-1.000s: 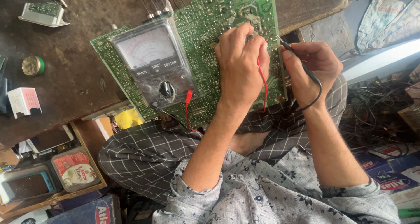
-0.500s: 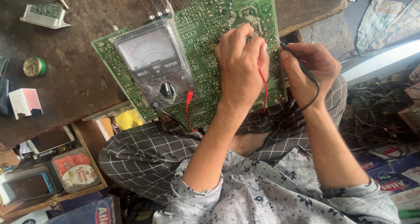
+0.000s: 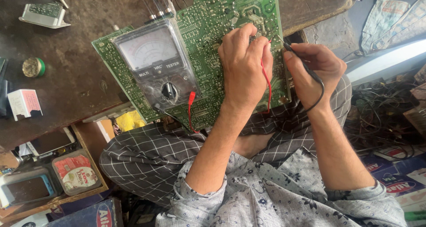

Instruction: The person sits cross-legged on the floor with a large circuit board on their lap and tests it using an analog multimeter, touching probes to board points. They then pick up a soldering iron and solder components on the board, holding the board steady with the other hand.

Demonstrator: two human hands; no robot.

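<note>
A seated person probes the solder side of a green circuit board (image 3: 213, 36), which lies tilted across the lap and against the edge of a dark workbench (image 3: 75, 89). The left hand (image 3: 243, 65) is curled closed over the board, its fingertips pinching what appears to be the red test probe, whose red lead (image 3: 268, 87) loops out beneath the palm; the tip itself is hidden by the fingers. The right hand (image 3: 315, 69) is closed in a pen grip on the black test probe (image 3: 297, 58), its point angled toward the board's right edge, just beside the left hand. An analog multimeter (image 3: 155, 65) rests on the board's left half, both leads plugged in at its lower end. The step in hand appears to be a two-point reading between neighbouring solder joints. The next move calls for holding both tips steady on their joints, without bridging adjacent pads, while the needle is read.
</note>
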